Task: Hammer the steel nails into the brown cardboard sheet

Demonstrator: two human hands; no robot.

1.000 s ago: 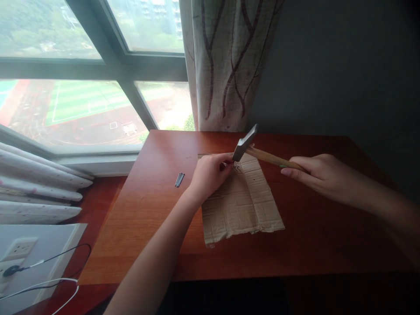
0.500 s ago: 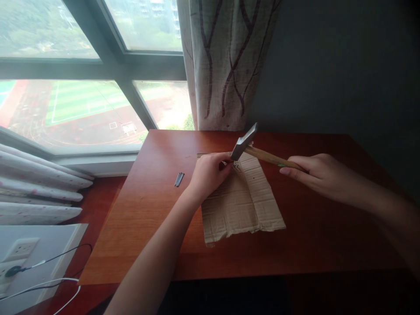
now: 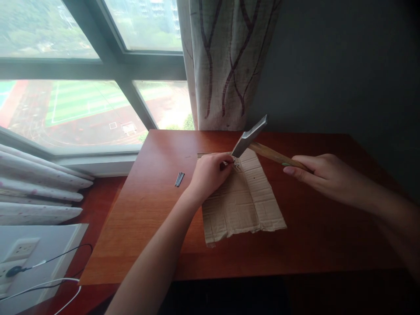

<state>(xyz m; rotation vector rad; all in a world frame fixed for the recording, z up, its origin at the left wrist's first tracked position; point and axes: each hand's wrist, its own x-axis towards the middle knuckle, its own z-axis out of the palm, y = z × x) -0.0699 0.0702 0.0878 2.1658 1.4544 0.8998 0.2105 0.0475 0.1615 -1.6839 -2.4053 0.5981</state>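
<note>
My right hand is wrapped round the wooden handle of a hammer. The steel head tilts up to the right, its lower end just above the fingertips of my left hand. Thumb and forefinger of that left hand are pinched together over the far part of a brown cardboard sheet. Whatever is between them is too small or hidden to make out. Dark marks show on the cardboard beside the fingertips. To the left, several dark nails lie side by side on the wooden table.
Behind the table hangs a patterned curtain next to a large window. A wall socket with a plug and cables is at the lower left. The table's front edge runs below the cardboard.
The hammer and my right hand have shifted slightly up and to the right, lifting the head a little off the left fingertips. My left hand and the nails stay put.
</note>
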